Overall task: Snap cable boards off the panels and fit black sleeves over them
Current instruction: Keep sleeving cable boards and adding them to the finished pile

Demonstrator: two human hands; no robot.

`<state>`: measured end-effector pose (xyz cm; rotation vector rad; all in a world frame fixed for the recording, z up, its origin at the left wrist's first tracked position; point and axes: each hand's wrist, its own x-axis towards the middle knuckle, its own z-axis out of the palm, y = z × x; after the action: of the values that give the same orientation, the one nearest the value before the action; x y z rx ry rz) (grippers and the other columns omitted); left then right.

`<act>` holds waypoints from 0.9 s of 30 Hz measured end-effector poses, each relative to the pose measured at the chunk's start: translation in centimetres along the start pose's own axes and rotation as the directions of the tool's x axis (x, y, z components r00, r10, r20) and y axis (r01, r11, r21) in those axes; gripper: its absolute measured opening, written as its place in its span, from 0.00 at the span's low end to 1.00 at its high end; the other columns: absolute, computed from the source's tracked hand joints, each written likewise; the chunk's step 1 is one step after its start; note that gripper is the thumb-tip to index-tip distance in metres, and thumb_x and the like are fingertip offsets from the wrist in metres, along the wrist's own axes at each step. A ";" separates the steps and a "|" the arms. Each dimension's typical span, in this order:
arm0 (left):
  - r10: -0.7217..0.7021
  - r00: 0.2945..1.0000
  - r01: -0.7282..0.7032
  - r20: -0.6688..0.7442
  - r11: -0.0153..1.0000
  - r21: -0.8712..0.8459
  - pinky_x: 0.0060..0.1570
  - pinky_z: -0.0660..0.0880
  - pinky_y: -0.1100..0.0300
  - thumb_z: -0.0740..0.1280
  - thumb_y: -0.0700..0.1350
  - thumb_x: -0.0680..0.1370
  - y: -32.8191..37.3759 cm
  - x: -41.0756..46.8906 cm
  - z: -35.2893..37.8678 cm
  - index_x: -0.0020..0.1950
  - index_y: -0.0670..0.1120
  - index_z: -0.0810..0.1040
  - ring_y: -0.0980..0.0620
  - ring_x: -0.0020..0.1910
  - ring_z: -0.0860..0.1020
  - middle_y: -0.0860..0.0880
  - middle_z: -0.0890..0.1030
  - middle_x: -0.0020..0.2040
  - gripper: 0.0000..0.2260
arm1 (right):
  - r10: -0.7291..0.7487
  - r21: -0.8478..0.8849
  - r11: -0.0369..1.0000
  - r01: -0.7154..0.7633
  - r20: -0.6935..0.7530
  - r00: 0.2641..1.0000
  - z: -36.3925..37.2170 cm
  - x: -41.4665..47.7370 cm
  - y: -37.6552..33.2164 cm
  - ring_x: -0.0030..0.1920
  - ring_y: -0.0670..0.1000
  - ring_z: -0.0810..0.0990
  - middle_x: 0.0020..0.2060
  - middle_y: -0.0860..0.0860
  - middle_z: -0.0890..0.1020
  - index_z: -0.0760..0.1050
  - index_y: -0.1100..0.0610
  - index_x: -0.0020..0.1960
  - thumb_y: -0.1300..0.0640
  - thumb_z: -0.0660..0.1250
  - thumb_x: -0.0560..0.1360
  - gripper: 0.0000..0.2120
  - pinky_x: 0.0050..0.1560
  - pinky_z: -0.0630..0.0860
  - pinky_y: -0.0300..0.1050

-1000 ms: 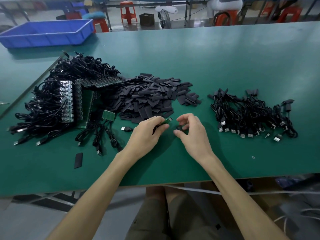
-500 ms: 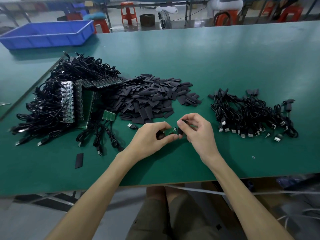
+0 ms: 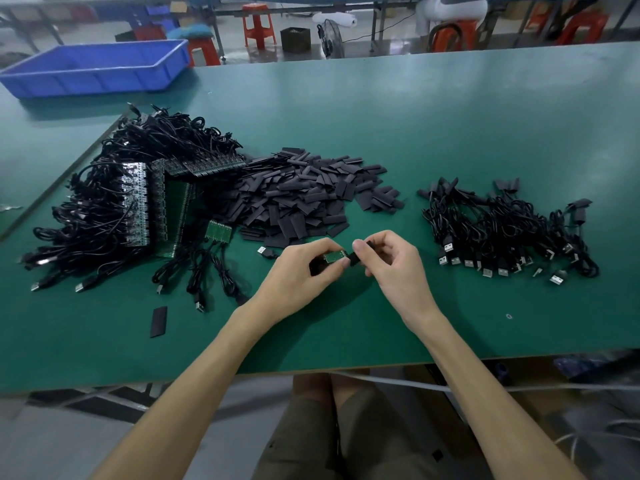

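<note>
The left hand pinched a small green cable board between thumb and forefinger, its other fingers curled under it, just above the green table near the front edge. The right hand pinched a black sleeve in its thumb and fingertips, and the sleeve's open end met the right-hand end of the board. A second before, the two hands had been apart, the board in the left and the right bent over the table; half a second before, they had already closed on each other, and since then they had barely shifted. Whether the sleeve had begun to cover the board could not be told. The rest lay as before: the heap of loose sleeves behind the hands, the panels tangled in black cables at the left, the sleeved cables piled at the right, one stray sleeve near the front left, and the blue tray at the far corner.
</note>
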<state>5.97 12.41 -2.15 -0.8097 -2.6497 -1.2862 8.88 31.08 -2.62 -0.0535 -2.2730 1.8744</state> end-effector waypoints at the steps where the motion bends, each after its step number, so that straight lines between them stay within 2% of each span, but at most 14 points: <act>1: -0.018 1.000 0.018 -0.010 0.998 -0.054 0.34 0.70 0.63 0.69 0.51 0.81 0.1 0.1 -0.1 0.51 0.51 0.81 0.58 0.31 0.75 0.55 0.81 0.35 0.05 | -0.005 -0.002 1.000 0.005 0.009 1.000 0.0 0.0 0.0 0.35 0.45 0.80 0.36 0.47 0.83 0.79 0.55 0.46 0.50 0.73 0.79 0.09 0.43 0.79 0.43; 4: -0.056 0.998 0.053 -0.016 0.985 -0.164 0.34 0.69 0.65 0.70 0.49 0.81 0.2 0.2 -0.4 0.47 0.51 0.80 0.59 0.28 0.73 0.51 0.80 0.31 0.04 | -0.027 0.029 0.999 0.025 0.073 0.997 -0.2 -0.1 0.0 0.35 0.47 0.82 0.37 0.47 0.84 0.80 0.54 0.50 0.54 0.73 0.79 0.04 0.43 0.80 0.42; 7: -0.059 0.998 0.057 -0.005 0.985 -0.162 0.33 0.68 0.65 0.70 0.49 0.81 0.3 0.1 -0.4 0.46 0.52 0.80 0.59 0.28 0.73 0.51 0.80 0.31 0.05 | -0.046 0.039 0.998 0.041 0.116 0.992 -0.4 -0.1 0.2 0.34 0.48 0.83 0.37 0.46 0.84 0.82 0.53 0.50 0.56 0.74 0.78 0.02 0.43 0.79 0.41; 11: -0.065 0.998 0.061 -0.024 0.987 -0.147 0.32 0.68 0.62 0.68 0.53 0.81 0.1 0.1 -0.2 0.47 0.53 0.80 0.58 0.28 0.72 0.54 0.78 0.31 0.06 | -0.061 0.111 0.993 0.050 0.095 0.994 -0.3 -0.1 0.3 0.38 0.52 0.87 0.39 0.50 0.86 0.83 0.55 0.48 0.61 0.73 0.78 0.02 0.34 0.75 0.37; 14: -0.082 0.996 0.076 -0.032 0.986 -0.147 0.30 0.65 0.61 0.63 0.61 0.82 0.1 0.0 -0.2 0.47 0.54 0.80 0.57 0.28 0.68 0.55 0.74 0.30 0.13 | -0.065 0.204 0.977 0.057 0.032 0.997 -0.6 0.0 0.4 0.42 0.54 0.88 0.40 0.52 0.87 0.84 0.56 0.50 0.63 0.73 0.78 0.03 0.38 0.78 0.37; 16: -0.087 0.996 0.078 -0.037 0.975 -0.206 0.31 0.65 0.61 0.59 0.62 0.83 0.3 0.0 -0.2 0.45 0.49 0.79 0.56 0.29 0.68 0.55 0.73 0.30 0.20 | -0.058 0.258 0.965 0.050 0.024 0.998 -0.7 0.0 0.3 0.46 0.54 0.88 0.43 0.52 0.88 0.84 0.57 0.53 0.63 0.74 0.77 0.06 0.41 0.79 0.37; 18: -0.094 0.995 0.084 -0.034 0.971 -0.225 0.32 0.66 0.59 0.58 0.59 0.85 0.2 0.0 -0.2 0.44 0.43 0.77 0.56 0.29 0.68 0.53 0.73 0.30 0.22 | -0.047 0.298 0.954 0.037 0.025 0.999 -0.7 0.1 0.3 0.49 0.53 0.88 0.46 0.52 0.88 0.83 0.58 0.56 0.63 0.75 0.75 0.09 0.43 0.80 0.37; 21: -0.075 0.997 0.069 -0.031 0.984 -0.163 0.32 0.68 0.57 0.59 0.50 0.86 0.1 0.1 -0.2 0.44 0.46 0.78 0.51 0.29 0.70 0.48 0.75 0.31 0.16 | -0.044 0.319 0.947 0.037 0.015 0.999 -0.8 0.1 0.2 0.49 0.53 0.88 0.46 0.53 0.88 0.84 0.58 0.55 0.62 0.76 0.74 0.10 0.43 0.80 0.38; 24: -0.082 0.996 0.078 -0.032 0.988 -0.132 0.30 0.66 0.53 0.59 0.50 0.86 0.0 0.0 0.0 0.44 0.46 0.77 0.45 0.30 0.69 0.46 0.75 0.32 0.15 | -0.046 0.315 0.948 0.042 0.007 0.999 -0.8 0.1 0.2 0.48 0.54 0.88 0.45 0.54 0.88 0.84 0.59 0.54 0.61 0.76 0.74 0.09 0.42 0.80 0.38; 27: -0.080 0.996 0.077 -0.043 0.995 -0.057 0.30 0.65 0.53 0.59 0.50 0.86 -0.2 -0.1 0.1 0.44 0.46 0.77 0.49 0.29 0.68 0.50 0.75 0.31 0.15 | -0.049 0.317 0.948 0.036 0.032 0.998 -0.7 0.1 0.3 0.46 0.56 0.88 0.44 0.55 0.88 0.84 0.60 0.52 0.62 0.76 0.74 0.07 0.41 0.80 0.38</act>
<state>5.95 12.31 -2.39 -0.6808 -2.6457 -1.3848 8.90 31.87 -2.76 0.0793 -1.9494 2.2081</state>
